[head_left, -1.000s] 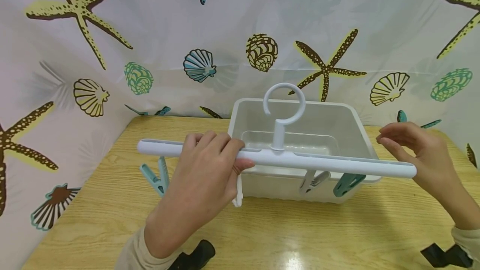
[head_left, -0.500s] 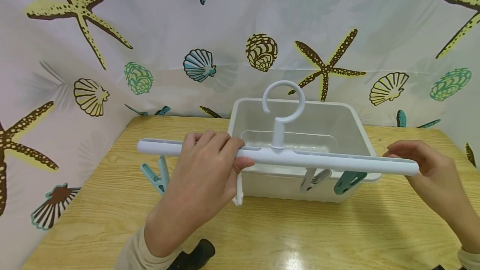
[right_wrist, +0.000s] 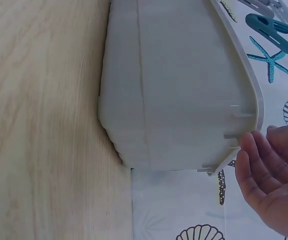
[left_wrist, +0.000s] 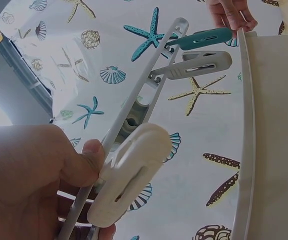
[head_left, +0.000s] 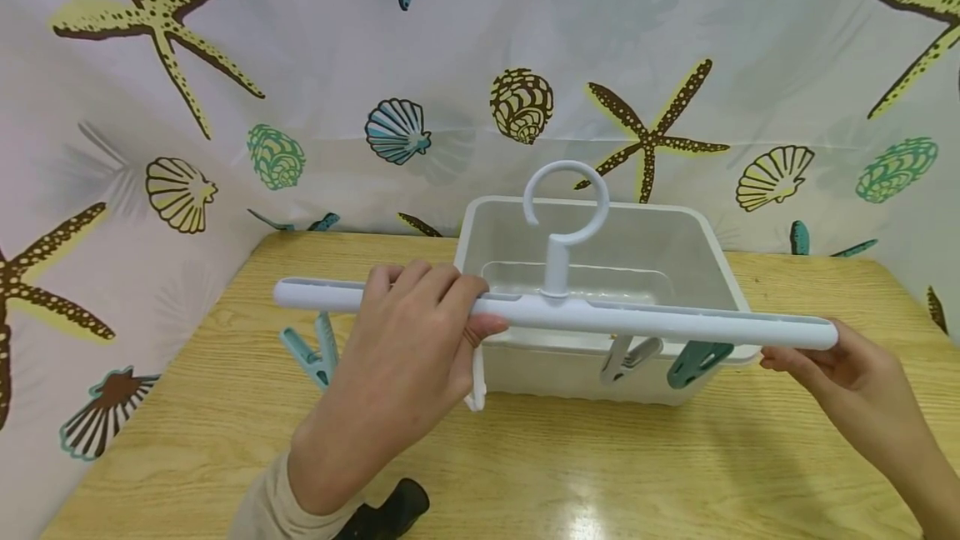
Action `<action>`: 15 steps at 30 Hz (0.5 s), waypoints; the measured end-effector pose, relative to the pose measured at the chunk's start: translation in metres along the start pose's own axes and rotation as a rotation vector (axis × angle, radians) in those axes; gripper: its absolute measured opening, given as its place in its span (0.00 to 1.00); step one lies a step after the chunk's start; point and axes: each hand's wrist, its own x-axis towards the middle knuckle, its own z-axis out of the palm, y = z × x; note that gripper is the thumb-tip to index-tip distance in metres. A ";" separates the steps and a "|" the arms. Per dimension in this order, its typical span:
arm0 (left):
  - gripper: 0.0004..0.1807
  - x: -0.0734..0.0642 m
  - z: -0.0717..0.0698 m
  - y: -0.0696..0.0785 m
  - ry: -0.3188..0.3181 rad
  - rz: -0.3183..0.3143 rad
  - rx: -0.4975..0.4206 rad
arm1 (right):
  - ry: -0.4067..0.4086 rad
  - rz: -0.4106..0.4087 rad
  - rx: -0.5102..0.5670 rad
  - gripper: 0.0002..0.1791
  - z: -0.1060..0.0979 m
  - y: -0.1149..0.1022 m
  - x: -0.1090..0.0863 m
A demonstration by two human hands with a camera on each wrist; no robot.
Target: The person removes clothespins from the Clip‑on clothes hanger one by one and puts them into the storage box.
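A white clip hanger [head_left: 660, 323] with a round hook [head_left: 567, 204] hangs level in front of the bin. My left hand [head_left: 401, 361] grips its bar left of the hook, thumb beneath and fingers over the top. Several clips hang from the bar: a light teal clip [head_left: 318, 352] at the left, a white clip [left_wrist: 128, 175] beside my left hand, a grey clip [head_left: 628, 358] and a dark teal clip [head_left: 699, 363] at the right. My right hand [head_left: 862, 390] is by the bar's right end, fingers loosely bent, nothing in its grasp. Whether it touches the bar I cannot tell.
A deep off-white plastic bin [head_left: 585, 373] stands on the wooden table [head_left: 525, 465] behind the hanger. A cloth printed with starfish and shells [head_left: 450, 40] rises along the back and sides. A black strap piece [head_left: 393, 511] sits under my left wrist.
My right hand has moved down from above the bar's right end to just below it. The bar's right end has risen slightly. My left hand keeps its grip.
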 end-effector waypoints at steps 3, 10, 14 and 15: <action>0.09 0.000 0.000 0.000 0.001 0.000 -0.001 | -0.005 0.006 0.002 0.14 0.001 0.000 -0.005; 0.07 0.000 0.001 0.002 -0.011 0.000 -0.007 | -0.022 -0.009 0.065 0.12 0.003 0.000 -0.018; 0.08 0.000 0.002 0.003 -0.015 0.004 -0.007 | -0.056 -0.016 0.142 0.13 0.006 -0.002 -0.023; 0.08 0.001 0.002 0.004 -0.013 0.006 -0.007 | -0.067 -0.015 0.157 0.13 0.007 -0.004 -0.024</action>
